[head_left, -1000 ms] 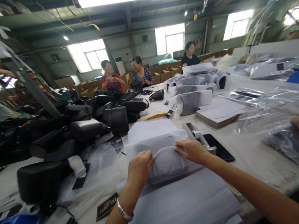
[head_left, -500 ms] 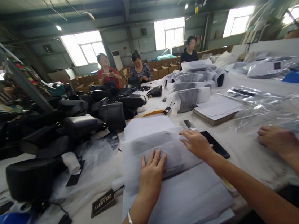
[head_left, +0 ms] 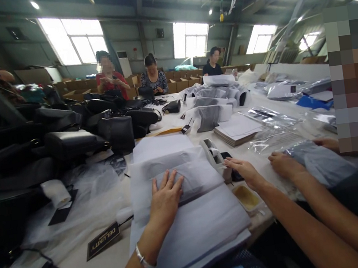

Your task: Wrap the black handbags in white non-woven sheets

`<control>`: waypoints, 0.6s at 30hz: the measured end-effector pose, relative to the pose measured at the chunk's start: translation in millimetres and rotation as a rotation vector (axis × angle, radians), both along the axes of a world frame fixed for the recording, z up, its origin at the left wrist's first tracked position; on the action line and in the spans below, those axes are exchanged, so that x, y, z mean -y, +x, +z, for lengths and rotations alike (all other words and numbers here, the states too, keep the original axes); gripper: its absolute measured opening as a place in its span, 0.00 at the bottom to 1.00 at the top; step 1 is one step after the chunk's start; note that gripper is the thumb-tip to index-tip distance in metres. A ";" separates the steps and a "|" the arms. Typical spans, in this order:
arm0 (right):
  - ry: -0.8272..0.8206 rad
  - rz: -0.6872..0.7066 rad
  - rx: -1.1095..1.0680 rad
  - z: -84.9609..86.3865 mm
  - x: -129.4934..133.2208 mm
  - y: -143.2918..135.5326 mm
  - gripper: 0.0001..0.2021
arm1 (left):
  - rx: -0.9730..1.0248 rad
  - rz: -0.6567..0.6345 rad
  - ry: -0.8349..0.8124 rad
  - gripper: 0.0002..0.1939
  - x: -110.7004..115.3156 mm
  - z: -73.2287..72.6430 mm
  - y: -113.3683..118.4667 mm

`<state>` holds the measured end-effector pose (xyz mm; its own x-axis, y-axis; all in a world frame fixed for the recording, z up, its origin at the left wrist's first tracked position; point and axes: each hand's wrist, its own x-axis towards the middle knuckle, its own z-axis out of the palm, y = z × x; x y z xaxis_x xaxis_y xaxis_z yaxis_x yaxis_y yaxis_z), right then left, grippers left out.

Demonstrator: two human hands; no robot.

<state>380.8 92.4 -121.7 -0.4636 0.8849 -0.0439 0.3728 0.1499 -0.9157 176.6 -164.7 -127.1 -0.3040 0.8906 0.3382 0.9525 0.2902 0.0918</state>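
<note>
My left hand [head_left: 165, 198] lies flat with fingers spread on a sheet of white tissue paper [head_left: 198, 157], folded over a dark shape that shows through, its kind hidden. Beneath lies a stack of white paper sheets [head_left: 204, 231]. My right hand [head_left: 247, 172] is at the near end of a tape dispenser [head_left: 212, 149], fingers stretched out; whether they touch tape cannot be made out. A black hang tag [head_left: 103, 240] on a cord sticks out left of the wrapped thing. Below my right hand sits a small dish with yellowish contents [head_left: 247, 197].
Many black bags [head_left: 72, 142] are heaped on the left. Tissue-wrapped items [head_left: 211, 115] and a stack of boards [head_left: 237, 131] lie beyond the dispenser. At right, a co-worker's hands [head_left: 287, 166] handle a grey item in clear plastic [head_left: 326, 161]. Several people sit across the table.
My right hand has left the tissue paper and moved right and nearer, to the tape dispenser. My left hand still presses the paper. The view has turned right.
</note>
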 end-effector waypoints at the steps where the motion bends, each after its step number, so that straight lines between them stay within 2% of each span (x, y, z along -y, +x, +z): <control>1: -0.057 -0.007 -0.040 1.0 1.0 -2.8 0.22 | 0.002 -0.001 0.000 0.21 0.3 -0.2 0.1; 4: -0.164 -0.029 -0.104 4.1 1.8 -11.2 0.21 | 0.007 0.001 -0.005 0.21 1.0 -0.4 0.3; 7: -0.166 -0.076 -0.149 7.0 4.6 -16.3 0.21 | 0.009 0.002 -0.005 0.21 1.4 -0.6 0.2; 13: 0.165 -0.184 -0.274 12.8 43.6 -1.1 0.16 | 0.020 0.000 0.015 0.21 2.1 -2.3 0.5; 16: 0.223 -0.207 -0.245 9.7 63.3 16.4 0.15 | 0.024 0.000 0.019 0.21 2.1 -3.0 1.3; 18: 0.194 -0.194 -0.248 4.4 69.0 26.5 0.16 | 0.023 0.000 0.023 0.21 2.1 -3.3 1.8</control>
<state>407.2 23.4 -117.3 -0.2619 0.9383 0.2260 0.1812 0.2778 -0.9434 178.4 -166.8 -130.4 -0.3123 0.8826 0.3513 0.9500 0.2882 0.1206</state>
